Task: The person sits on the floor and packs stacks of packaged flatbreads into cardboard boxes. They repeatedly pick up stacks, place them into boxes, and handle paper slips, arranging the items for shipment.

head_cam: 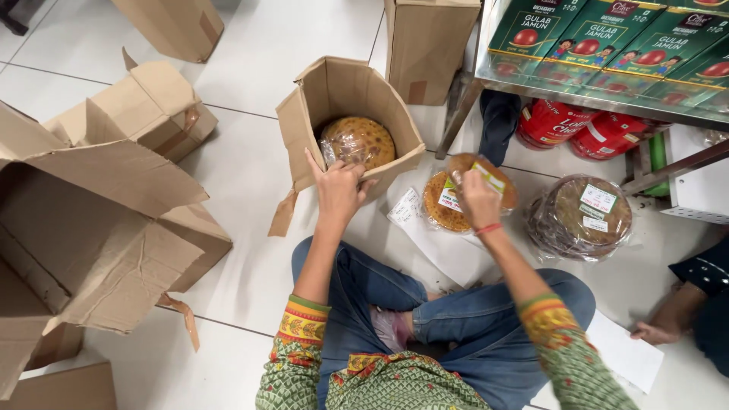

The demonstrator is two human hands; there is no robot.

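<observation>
Round packs: flat wrapped discs, moving between carton and floor.
Open carton (345, 114): it stood on the tiled floor (250, 68) straight ahead of your knees, flaps up, one clear-wrapped disc (358, 140) leaning inside. A steadier carton wall would have helped the disc slide past the rim.
Floor stack (581, 216): a taller bundle of the same discs lay to your right, apart from the carton, near the shelf leg.
Labelled pack (469, 193): it rested on the floor just right of the carton, over a paper sheet (433, 243). Flat, two-point support seemed wise; the discs looked brittle.
Left hand (338, 190): fingers curled on the carton's near rim and the inner disc's wrap; a firm hold I could not confirm.
Right hand (478, 199): fingers closed loosely over the labelled pack's top edge.
Other person's hand (657, 330): it pressed on paper, well apart.
</observation>
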